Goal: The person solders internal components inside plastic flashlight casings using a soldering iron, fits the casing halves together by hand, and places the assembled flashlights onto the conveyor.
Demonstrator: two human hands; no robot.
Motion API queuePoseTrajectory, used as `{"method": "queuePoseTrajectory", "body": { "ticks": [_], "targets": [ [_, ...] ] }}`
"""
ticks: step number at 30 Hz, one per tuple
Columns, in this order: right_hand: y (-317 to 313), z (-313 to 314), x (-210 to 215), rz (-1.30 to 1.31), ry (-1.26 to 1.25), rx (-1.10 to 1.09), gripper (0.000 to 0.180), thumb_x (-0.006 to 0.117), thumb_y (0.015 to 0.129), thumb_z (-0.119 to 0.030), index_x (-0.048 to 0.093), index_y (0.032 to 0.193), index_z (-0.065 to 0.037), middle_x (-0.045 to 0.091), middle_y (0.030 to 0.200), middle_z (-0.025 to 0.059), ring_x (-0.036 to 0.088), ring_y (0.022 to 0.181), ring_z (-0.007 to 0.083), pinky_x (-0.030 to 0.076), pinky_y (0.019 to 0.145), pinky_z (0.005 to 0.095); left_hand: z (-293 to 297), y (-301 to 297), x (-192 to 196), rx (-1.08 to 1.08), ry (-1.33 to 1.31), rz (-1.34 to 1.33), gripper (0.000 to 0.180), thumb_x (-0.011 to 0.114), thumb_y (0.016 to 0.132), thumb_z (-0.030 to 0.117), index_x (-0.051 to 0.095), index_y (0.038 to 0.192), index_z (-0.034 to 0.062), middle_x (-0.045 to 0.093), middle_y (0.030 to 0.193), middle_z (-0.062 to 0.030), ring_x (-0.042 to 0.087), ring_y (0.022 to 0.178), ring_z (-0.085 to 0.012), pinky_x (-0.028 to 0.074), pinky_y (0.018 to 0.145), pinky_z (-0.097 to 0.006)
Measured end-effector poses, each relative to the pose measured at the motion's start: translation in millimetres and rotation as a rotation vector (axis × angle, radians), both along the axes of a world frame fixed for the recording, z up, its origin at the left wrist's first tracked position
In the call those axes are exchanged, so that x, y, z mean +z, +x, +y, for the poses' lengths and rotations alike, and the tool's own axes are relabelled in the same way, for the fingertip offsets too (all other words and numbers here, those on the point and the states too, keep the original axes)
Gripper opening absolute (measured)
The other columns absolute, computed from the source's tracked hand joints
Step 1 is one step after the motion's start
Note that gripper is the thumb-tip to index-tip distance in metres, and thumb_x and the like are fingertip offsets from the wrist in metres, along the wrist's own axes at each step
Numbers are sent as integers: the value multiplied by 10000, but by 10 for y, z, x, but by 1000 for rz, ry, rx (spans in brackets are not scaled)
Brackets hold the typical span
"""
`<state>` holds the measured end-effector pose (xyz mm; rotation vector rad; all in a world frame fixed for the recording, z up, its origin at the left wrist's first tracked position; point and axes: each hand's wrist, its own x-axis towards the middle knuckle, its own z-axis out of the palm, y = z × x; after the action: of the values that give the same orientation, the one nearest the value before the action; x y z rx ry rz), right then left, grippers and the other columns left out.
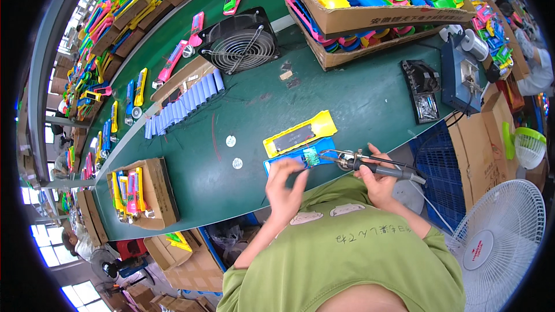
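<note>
My right hand [378, 181] is wrapped round the grey handle of a soldering iron [381, 170], which has a thin metal feed tube alongside it. Its tip points left at a small green circuit board [311, 156] in a blue plastic housing [329, 145]. Over the left end of that housing is my left hand [284, 189], somewhat blurred, with thumb and fingers apart and nothing visible between them. A yellow plastic housing [299, 133] with a dark panel lies just beyond, against the blue one. Part of the blue housing is hidden under my left fingers.
A black fan [243, 49] and a row of blue-wrapped cylindrical cells [188, 103] lie at far left. Cardboard boxes of colourful housings [393, 20] stand far right, near a blue soldering station [459, 75]. A small carton [165, 190] sits left; a white fan [500, 242] stands right.
</note>
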<state>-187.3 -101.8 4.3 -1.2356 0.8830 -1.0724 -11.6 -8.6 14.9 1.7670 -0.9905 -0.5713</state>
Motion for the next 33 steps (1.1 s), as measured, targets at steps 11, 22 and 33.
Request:
{"method": "queuePoseTrajectory", "body": {
  "ticks": [11,22,33],
  "targets": [
    [23,6,-12,-21,35,33,225,619,759,1,534,957,66,619,759,95,618,660,135,460,848,350,456,200,-108,354,-113,-202,218,632,760,-1,662,974,23,606,809,-61,559,755,-160,454,660,-280],
    [-62,22,-56,108,-172,51,149,614,759,-47,546,883,-3,606,610,38,604,617,111,227,1044,475,-87,34,16,-83,-76,-496,193,695,645,-35,649,811,52,572,735,-66,569,659,-199,447,575,-278],
    [-59,22,-73,109,-208,55,141,630,746,-47,557,865,-27,617,598,29,594,617,108,266,1015,473,-103,62,-59,-259,-110,-917,283,671,607,22,655,886,62,528,757,-42,528,636,-199,429,540,-314]
  ]
}}
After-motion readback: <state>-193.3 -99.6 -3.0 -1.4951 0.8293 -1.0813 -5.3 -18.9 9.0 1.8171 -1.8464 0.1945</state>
